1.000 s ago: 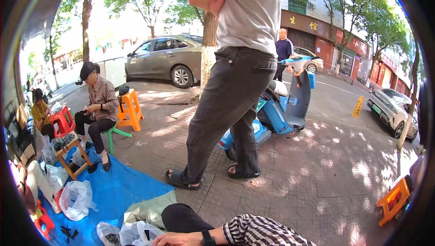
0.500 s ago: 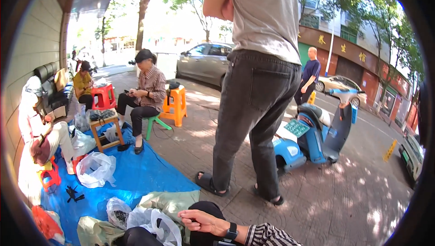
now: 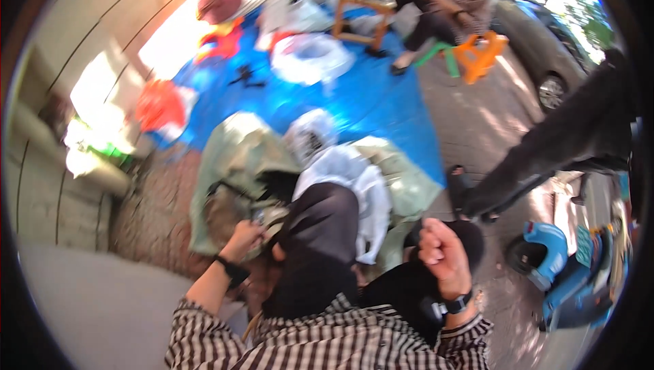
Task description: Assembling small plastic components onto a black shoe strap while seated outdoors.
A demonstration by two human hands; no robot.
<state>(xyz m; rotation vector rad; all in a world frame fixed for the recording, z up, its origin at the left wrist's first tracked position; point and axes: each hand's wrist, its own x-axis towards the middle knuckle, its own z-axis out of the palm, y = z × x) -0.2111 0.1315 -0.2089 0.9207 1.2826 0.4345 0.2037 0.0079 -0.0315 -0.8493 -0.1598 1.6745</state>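
My left hand (image 3: pixel 244 239) is low on the left beside an open pale-green sack (image 3: pixel 238 142), its fingers closed; blur hides what they hold, if anything. Over my right knee, my right hand (image 3: pixel 444 255) is raised with the fingers curled inward. Whatever may be in it is too small to make out. Between the hands is my dark-trousered left knee (image 3: pixel 320 213). Against it rests a white plastic bag (image 3: pixel 344 169), and behind that a clear bag (image 3: pixel 312 135) shows dark contents. A second pale-green sack (image 3: pixel 402 172) lies to the right.
A blue sheet (image 3: pixel 381 111) covers the ground ahead, with a white bag (image 3: pixel 311 59) and small black pieces (image 3: pixel 246 77) on it. Beyond are a wooden stool (image 3: pixel 363 19), an orange stool (image 3: pixel 478 55) and seated people. A standing person's leg (image 3: pixel 538 159) and blue scooter (image 3: pixel 565 268) are at right.
My view has swung down and to the left, bringing my lap and left hand into sight. My right hand stays near my right knee, its fingers now more curled and raised.
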